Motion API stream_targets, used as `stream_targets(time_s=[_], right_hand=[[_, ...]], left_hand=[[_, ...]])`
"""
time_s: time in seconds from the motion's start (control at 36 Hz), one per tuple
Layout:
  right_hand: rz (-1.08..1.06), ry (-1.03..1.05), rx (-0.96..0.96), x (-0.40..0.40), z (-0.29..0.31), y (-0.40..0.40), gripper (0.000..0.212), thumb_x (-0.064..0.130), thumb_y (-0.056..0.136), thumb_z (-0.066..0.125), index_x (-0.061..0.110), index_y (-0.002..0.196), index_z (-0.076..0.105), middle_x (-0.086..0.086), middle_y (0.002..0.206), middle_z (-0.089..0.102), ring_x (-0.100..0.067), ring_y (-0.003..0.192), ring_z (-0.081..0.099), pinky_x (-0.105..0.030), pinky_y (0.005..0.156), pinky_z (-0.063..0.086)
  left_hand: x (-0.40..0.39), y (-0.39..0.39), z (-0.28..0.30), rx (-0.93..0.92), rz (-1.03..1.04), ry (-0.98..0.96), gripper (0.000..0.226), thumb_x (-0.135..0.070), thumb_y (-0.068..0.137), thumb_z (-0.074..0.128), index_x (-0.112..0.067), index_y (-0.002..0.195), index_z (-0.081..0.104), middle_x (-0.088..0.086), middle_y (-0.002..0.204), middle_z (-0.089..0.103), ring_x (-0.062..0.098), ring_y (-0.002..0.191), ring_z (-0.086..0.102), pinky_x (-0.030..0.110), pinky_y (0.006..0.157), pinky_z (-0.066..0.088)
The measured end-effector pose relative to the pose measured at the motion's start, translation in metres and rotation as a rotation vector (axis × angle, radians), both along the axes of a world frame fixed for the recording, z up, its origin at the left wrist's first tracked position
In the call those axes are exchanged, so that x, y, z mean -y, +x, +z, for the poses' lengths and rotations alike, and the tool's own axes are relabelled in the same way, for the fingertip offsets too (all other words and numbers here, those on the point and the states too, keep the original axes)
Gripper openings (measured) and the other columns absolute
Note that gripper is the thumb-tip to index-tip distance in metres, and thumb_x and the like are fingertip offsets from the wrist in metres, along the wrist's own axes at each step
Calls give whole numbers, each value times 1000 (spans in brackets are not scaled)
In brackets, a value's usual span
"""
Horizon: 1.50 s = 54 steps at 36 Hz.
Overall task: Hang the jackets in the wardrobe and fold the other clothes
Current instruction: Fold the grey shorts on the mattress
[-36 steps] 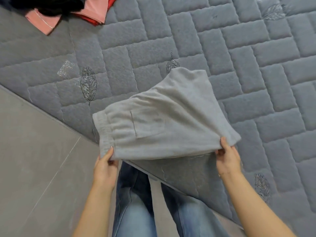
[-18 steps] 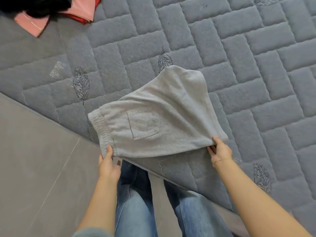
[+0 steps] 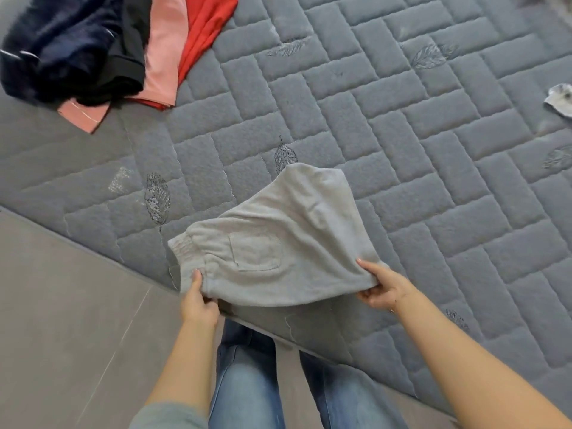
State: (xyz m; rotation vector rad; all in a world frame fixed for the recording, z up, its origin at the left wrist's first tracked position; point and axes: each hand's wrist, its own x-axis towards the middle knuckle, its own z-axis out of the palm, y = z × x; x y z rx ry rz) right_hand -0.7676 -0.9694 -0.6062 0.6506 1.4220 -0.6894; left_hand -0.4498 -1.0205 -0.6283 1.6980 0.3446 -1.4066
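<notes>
While the left hand (image 3: 198, 300) pinches the grey shorts (image 3: 278, 243) waistband, the right hand (image 3: 383, 284) grips their hem.

Occluded and cropped regions, head view

Fingers of left hand (image 3: 198, 301) and right hand (image 3: 382, 286) tuck under the grey shorts (image 3: 278, 243), hidden apart from the thumbs; dark navy garment (image 3: 58, 48) and red garment (image 3: 207, 29) cut by the top edge; pale cloth (image 3: 560, 99) cut by the right edge, type indeterminate; far fold of shorts motion-blurred.
</notes>
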Motion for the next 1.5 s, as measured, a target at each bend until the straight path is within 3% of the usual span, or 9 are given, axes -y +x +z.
stream_targets(time_s=[0.19, 0.39, 0.44, 0.56, 0.86, 0.94, 1.03, 1.17, 1.5], right_hand=[[-209, -306, -179, 50, 50, -23, 9, 12, 95, 59, 10, 86, 59, -4, 60, 69, -14, 50, 67, -26, 43, 55], [-398, -677, -289, 110, 119, -55, 6, 14, 95, 58, 9, 92, 61, -5, 87, 71, -14, 77, 68, -28, 76, 58], [-400, -762, -316, 112, 130, -62, 8, 14, 95, 57, 9, 99, 62, -6, 103, 67, -15, 92, 64, -31, 96, 51], [-373, -845, -358, 89, 131, -70, 12, 15, 97, 54, 10, 104, 62, -5, 106, 68, -14, 97, 66, -30, 97, 51], [-335, -213, -330, -73, -29, -26, 12, 6, 97, 52, 14, 95, 60, 3, 86, 72, -12, 72, 69, -23, 62, 59], [-224, -65, -388, -112, -68, -11, 19, 9, 99, 50, 22, 85, 50, 1, 81, 55, -7, 66, 57, -19, 61, 51], [-225, -67, -459, -125, -83, -3, 4, 15, 97, 54, 18, 100, 53, -1, 83, 57, -8, 72, 59, -18, 71, 53], [-287, -100, -447, -124, -89, 1, 21, 24, 97, 57, 18, 116, 52, -1, 103, 58, -16, 105, 53, -31, 96, 40], [-286, 28, -504, -101, -88, 11, 30, 16, 91, 66, 9, 119, 58, -7, 124, 58, -17, 113, 54, -27, 94, 41]], left_hand=[[98, -40, 95, 339, 7, -197, 35, -16, 85, 71, -6, 119, 65, 9, 112, 68, 22, 98, 66, 34, 82, 57], [154, -69, 175, 557, -81, -598, 9, -25, 89, 69, -19, 96, 66, -10, 95, 69, -3, 81, 66, 11, 68, 51], [153, -72, 186, 583, -97, -688, 4, -29, 88, 70, -25, 88, 68, -15, 88, 71, -4, 83, 68, 14, 71, 52], [136, -66, 168, 531, -111, -759, 6, -30, 88, 70, -27, 93, 70, -10, 97, 73, 6, 97, 69, 22, 80, 55], [-9, -15, -26, 446, -452, -200, 30, -25, 93, 65, -11, 119, 62, 3, 121, 65, 13, 108, 61, 17, 83, 51], [-34, -5, -51, 408, -513, -80, 40, -29, 94, 63, -5, 126, 59, 11, 130, 59, 20, 114, 58, 35, 103, 46], [-34, -5, -52, 431, -526, -139, 12, -25, 94, 63, -20, 105, 65, -3, 110, 67, 9, 102, 63, 33, 102, 48], [-25, -9, -44, 410, -521, -218, 25, -24, 94, 64, -18, 118, 62, -8, 114, 67, 6, 110, 62, 24, 99, 48], [-5, -9, -42, 788, -415, -324, 13, -29, 92, 66, -17, 96, 61, -6, 95, 64, -7, 77, 63, 18, 74, 53]])
